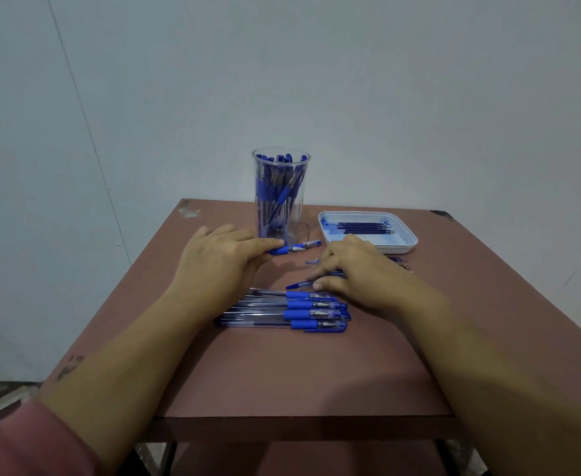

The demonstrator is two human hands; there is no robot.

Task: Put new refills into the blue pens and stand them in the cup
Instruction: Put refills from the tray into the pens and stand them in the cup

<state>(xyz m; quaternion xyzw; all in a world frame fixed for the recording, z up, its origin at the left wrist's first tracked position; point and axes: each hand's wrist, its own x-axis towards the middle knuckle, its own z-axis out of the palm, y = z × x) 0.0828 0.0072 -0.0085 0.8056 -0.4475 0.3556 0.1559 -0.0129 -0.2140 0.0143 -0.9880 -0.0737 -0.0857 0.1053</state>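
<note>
A clear plastic cup (pixel 281 187) at the back of the brown table (pixel 316 372) holds several blue pens upright. My left hand (pixel 220 259) grips a blue pen (pixel 295 248) that lies just in front of the cup, its tip pointing right. My right hand (pixel 354 269) lies over a small blue pen part (pixel 299 285), fingertips pinching it against the table. A row of several blue pens (pixel 292 309) lies side by side just in front of both hands. A white tray (pixel 398 247) at the right rear holds several dark refills (pixel 364 227).
A few loose refills (pixel 402 262) lie on the table behind my right hand, beside the tray. The wall stands directly behind the table. The table's front edge is near my forearms.
</note>
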